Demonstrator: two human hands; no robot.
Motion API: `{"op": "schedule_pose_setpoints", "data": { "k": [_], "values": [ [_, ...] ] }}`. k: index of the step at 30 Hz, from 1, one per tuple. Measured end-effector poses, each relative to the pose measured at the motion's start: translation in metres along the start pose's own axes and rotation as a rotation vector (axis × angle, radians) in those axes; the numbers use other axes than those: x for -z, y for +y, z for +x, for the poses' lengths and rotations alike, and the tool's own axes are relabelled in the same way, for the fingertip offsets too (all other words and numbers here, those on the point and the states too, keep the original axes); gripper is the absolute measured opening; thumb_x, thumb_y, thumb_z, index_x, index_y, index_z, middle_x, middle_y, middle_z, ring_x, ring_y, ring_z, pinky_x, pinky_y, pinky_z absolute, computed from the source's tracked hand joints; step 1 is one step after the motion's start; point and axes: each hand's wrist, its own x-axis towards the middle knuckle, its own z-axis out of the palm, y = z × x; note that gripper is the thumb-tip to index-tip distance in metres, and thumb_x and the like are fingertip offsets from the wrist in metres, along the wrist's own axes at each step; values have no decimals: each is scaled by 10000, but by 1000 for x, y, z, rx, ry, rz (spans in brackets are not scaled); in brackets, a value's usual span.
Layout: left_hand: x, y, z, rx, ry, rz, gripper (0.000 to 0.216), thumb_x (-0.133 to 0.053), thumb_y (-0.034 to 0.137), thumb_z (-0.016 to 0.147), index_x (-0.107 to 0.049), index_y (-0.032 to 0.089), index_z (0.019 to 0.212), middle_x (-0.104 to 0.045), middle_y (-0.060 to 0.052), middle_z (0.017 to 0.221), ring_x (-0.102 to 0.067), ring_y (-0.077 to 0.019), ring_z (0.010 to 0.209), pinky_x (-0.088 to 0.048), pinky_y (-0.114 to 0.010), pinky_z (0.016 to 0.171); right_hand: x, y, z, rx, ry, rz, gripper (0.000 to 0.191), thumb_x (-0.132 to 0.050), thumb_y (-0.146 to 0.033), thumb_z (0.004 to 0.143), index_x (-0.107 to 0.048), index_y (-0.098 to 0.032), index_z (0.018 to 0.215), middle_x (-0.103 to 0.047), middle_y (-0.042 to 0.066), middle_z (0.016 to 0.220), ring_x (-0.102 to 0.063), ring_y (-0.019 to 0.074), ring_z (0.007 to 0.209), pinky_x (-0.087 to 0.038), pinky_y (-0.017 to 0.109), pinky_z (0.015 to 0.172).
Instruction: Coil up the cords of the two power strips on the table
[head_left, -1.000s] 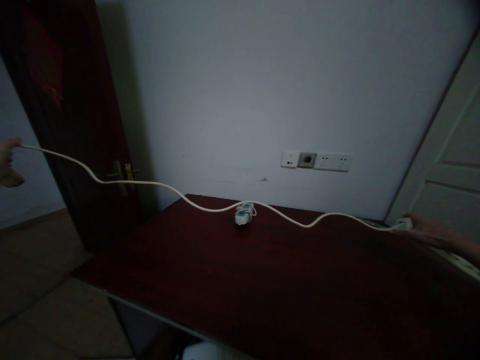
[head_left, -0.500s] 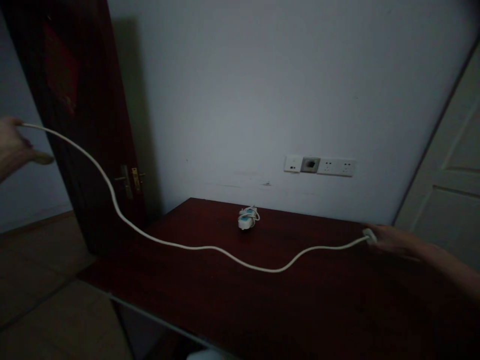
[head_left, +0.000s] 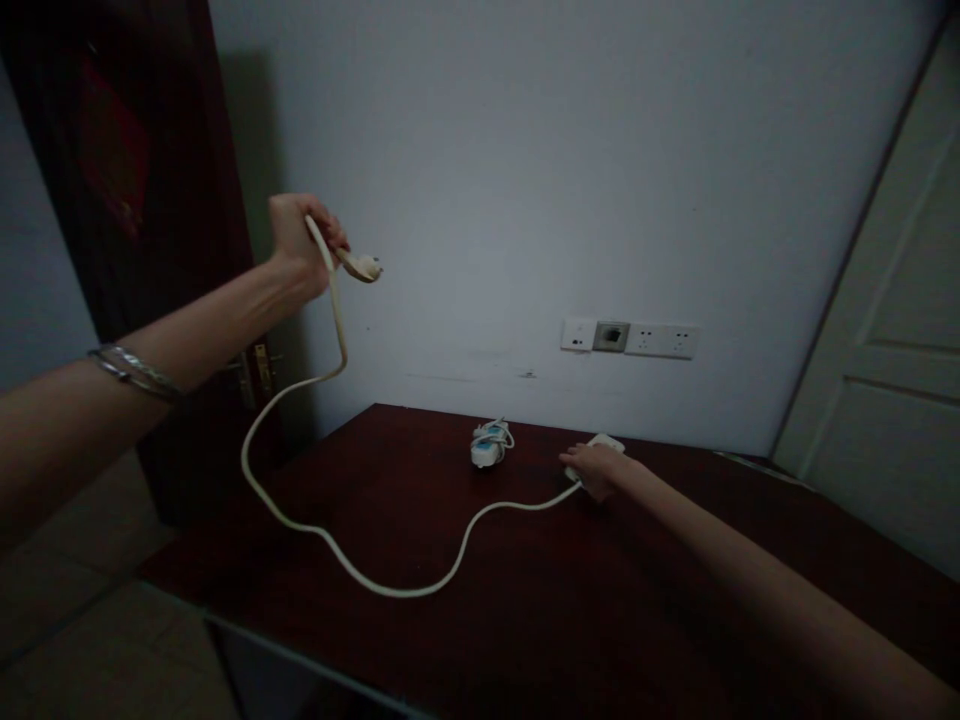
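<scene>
My left hand (head_left: pixel 304 240) is raised in front of the wall, its fingers closed round the plug end of a white cord (head_left: pixel 409 593). The plug (head_left: pixel 366 267) sticks out to the right of the fist, prongs pointing right. From there the cord hangs in a loose loop over the table and runs to a white power strip (head_left: pixel 609 442). My right hand (head_left: pixel 595 468) is closed over that strip at the table's back edge and hides much of it. A second power strip (head_left: pixel 489 447), white and blue with its cord wound round it, lies to the left of my right hand.
Beneath is a dark red table (head_left: pixel 480 650). Wall sockets (head_left: pixel 660 341) and a grey outlet (head_left: pixel 611 336) sit above its back edge. A dark door (head_left: pixel 172 250) stands at the left, a pale door (head_left: pixel 892 330) at the right.
My left hand has moved right from the left edge, bringing the plug into sight. My right hand has moved left with the strip over the table. The cord has gone slacker.
</scene>
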Motion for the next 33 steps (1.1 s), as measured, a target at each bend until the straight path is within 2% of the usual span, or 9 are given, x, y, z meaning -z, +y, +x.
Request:
{"op": "schedule_pose_setpoints", "data": {
  "k": [1,4,9,15,21,29,33],
  "values": [
    [-14,-5,-11,9,24,-79,252,-319,100,762,-221,175,542,-194,50,524,-256,-16,471,-258,-217,603,-2,-5,4,13,-9,-7,716,-692,-121,454,-522,-146,1148,-550,183,1157,-537,336,1056,-479,391,752],
    [-48,-21,-44,79,-80,-193,290,-335,53,695,-203,186,473,-150,44,449,-234,-51,420,-266,-223,544,-10,-18,11,43,-9,-22,711,-684,-77,450,-518,-145,1138,-562,168,1128,-540,328,1044,-487,394,738],
    [-73,-48,-80,193,-233,-273,301,-391,56,608,-215,176,395,-188,42,421,-260,-66,408,-305,-224,517,-25,-33,19,94,23,-52,672,-707,-68,475,-512,-158,1112,-559,146,1124,-536,296,1046,-471,402,783],
    [-87,-73,-98,248,-274,-333,207,-385,55,464,-257,167,346,-205,31,399,-255,-72,401,-250,-214,453,-42,-43,24,145,88,-72,559,-683,-46,560,-507,-166,1076,-570,114,1098,-527,254,1075,-464,383,802],
    [-92,-93,-110,342,-269,-383,204,-389,38,445,-263,169,354,-201,33,421,-268,-77,405,-288,-228,480,-49,-46,23,134,156,-56,428,-629,-76,659,-523,-152,1067,-575,140,1109,-533,255,1073,-476,392,804],
    [-95,-106,-114,389,-343,-414,200,-411,55,436,-270,170,352,-201,27,424,-262,-84,417,-289,-235,482,-55,-41,13,107,172,19,678,-554,-41,676,-395,-185,1319,-377,152,1388,-372,270,1266,-428,433,913],
    [-94,-106,-115,423,-412,-415,204,-417,62,425,-256,171,361,-204,25,426,-264,-83,420,-289,-236,483,-32,-29,2,22,169,269,819,-562,-41,593,-336,-140,1373,-272,152,1444,-323,274,1296,-358,397,1001]
  ]
}}
